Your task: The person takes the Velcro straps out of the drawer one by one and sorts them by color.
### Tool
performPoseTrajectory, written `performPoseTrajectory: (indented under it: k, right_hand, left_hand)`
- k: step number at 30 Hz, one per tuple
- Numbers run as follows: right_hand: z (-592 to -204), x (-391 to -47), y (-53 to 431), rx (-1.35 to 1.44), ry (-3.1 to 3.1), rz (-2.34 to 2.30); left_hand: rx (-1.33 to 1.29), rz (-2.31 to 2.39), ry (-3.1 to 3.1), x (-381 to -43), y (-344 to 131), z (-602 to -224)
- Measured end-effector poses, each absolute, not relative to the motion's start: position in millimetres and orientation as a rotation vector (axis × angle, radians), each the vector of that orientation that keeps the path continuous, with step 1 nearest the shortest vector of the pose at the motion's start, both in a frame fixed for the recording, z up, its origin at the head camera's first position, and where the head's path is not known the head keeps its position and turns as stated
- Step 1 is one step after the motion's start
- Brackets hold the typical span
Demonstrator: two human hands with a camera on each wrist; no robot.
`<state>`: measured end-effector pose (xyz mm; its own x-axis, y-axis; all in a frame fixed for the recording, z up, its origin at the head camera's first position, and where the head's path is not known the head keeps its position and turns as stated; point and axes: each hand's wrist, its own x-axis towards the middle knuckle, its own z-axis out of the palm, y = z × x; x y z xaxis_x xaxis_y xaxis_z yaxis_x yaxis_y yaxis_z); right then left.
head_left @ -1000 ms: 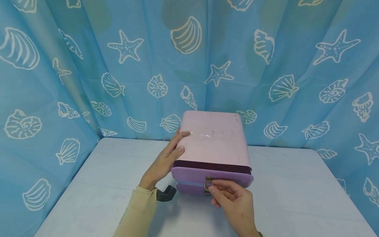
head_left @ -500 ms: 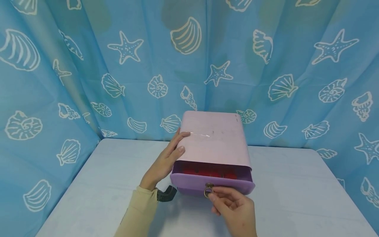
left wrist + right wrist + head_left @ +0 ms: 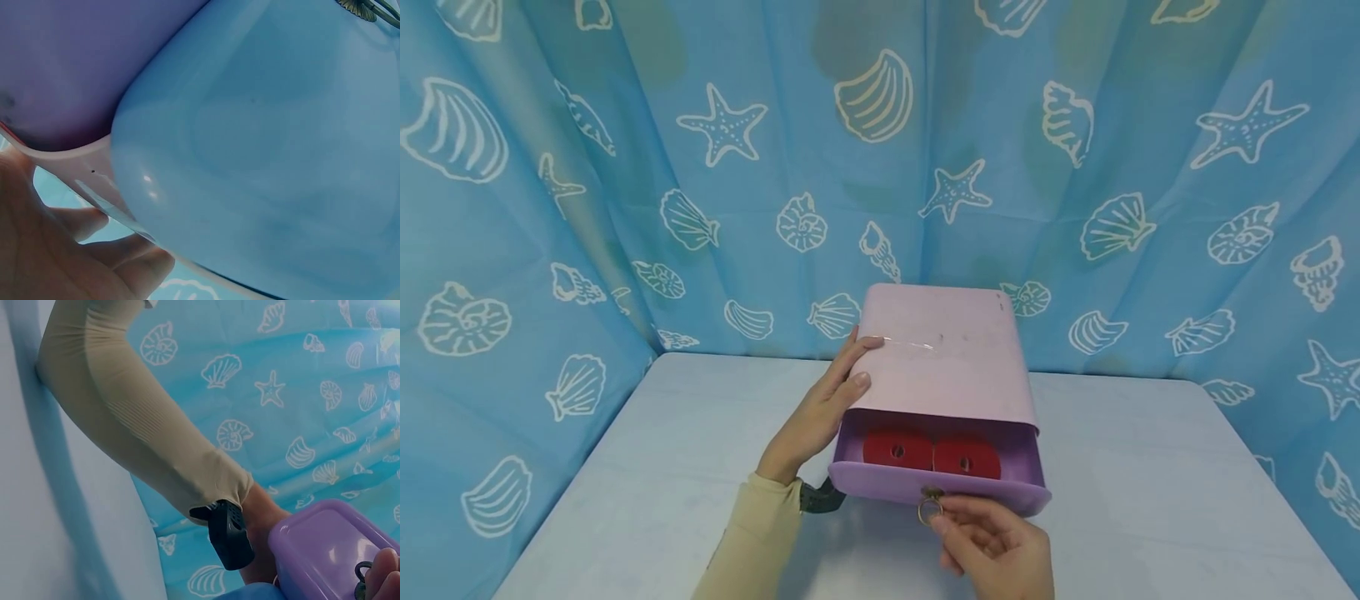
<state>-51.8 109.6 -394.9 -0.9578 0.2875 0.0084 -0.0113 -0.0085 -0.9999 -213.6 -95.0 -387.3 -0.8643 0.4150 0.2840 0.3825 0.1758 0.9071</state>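
A pink drawer box (image 3: pixel 947 358) stands on the table, its upper purple drawer (image 3: pixel 887 479) pulled partway out. Inside lie two red rounded pieces, a left one (image 3: pixel 880 450) and a right one (image 3: pixel 983 461), side by side, each with a round hole. My right hand (image 3: pixel 1000 550) pinches the brass ring pull (image 3: pixel 929 510) on the drawer front between thumb and index finger. My left hand (image 3: pixel 816 417) rests against the box's left side, thumb and index finger over the top edge. A light blue lower drawer (image 3: pixel 250 156) is shut below, seen in the left wrist view.
The white table (image 3: pixel 1120 483) runs out to both sides of the box. A blue shell-print curtain (image 3: pixel 737 208) hangs right behind it and along the sides. A dark wrist device (image 3: pixel 230 534) sits on the left wrist, under the drawer's left corner.
The upper drawer has slid out toward me with my right hand on its ring, and the red pieces inside have come into view. My left hand stays on the box.
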Motion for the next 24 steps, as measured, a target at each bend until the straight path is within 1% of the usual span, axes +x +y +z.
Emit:
performPoseTrajectory:
  k: [7,17,24]
  right_hand:
    - [-397,-44,110,-0.250,-2.107,2.037]
    - [-399,-37,111,-0.532,-2.203,2.100]
    - [-407,-31,113,-0.530,-2.259,2.035]
  left_hand:
    - [0.824,1.838,2.382,-214,-95,-389]
    - [0.842,1.843,2.376,-213,-95,-388]
    - [0.862,1.854,2.370,-214,-96,-389]
